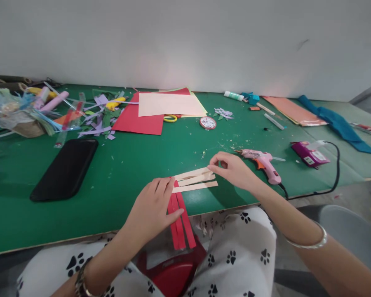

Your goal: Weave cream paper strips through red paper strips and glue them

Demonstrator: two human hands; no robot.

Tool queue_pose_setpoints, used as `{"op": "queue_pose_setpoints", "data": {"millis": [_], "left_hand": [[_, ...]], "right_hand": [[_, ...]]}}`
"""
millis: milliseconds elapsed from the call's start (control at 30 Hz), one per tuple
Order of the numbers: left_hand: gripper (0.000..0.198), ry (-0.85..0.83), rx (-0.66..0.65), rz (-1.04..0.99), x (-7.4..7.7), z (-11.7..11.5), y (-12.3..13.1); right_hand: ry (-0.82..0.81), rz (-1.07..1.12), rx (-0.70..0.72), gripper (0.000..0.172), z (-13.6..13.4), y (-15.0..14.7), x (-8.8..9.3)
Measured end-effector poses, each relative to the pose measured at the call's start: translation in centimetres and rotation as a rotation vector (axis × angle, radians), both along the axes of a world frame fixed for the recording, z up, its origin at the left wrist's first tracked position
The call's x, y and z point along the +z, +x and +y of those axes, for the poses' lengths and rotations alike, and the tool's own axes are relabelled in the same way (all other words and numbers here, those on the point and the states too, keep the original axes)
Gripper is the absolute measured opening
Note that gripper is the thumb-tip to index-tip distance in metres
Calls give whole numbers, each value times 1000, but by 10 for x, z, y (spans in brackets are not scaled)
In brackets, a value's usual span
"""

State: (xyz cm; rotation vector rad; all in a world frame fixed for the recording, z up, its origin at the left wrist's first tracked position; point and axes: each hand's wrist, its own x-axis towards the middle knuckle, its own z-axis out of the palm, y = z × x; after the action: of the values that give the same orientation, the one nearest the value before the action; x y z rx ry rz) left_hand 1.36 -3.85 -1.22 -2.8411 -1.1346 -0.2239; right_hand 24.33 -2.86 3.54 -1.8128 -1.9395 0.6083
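Note:
Cream paper strips (pixel 196 187) lie sideways near the table's front edge, crossing red paper strips (pixel 181 214) that hang over that edge toward my lap. My left hand (pixel 151 206) lies flat over the crossing, fingers stretched out, pressing the strips down and hiding where they meet. At the right end of the cream strips, my right hand (pixel 231 170) pinches the tip of one strip between thumb and forefinger. Just to the right of that hand rests a pink glue gun (pixel 262 161), its nozzle pointing left.
A black phone (pixel 66 169) lies at left, below a heap of paper scraps (pixel 103 113). Red and pale paper sheets (pixel 170 104) lie at the back. At right are a purple device (pixel 309 154), its black cord (pixel 338 173), and a blue cloth strip (pixel 336 121).

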Motion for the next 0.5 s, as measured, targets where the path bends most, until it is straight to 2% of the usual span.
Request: {"op": "queue_pose_setpoints", "data": {"millis": [200,400,500], "left_hand": [[54,0,-23,-18,1,0,-1],[50,-9,-50,-55,1,0,-2],[49,-5,-50,-60,1,0,-2]], "right_hand": [[0,65,-15,15,-8,-3,-6],[178,57,28,15,-9,-5,-5],[132,92,24,15,-8,-6,-4]]}}
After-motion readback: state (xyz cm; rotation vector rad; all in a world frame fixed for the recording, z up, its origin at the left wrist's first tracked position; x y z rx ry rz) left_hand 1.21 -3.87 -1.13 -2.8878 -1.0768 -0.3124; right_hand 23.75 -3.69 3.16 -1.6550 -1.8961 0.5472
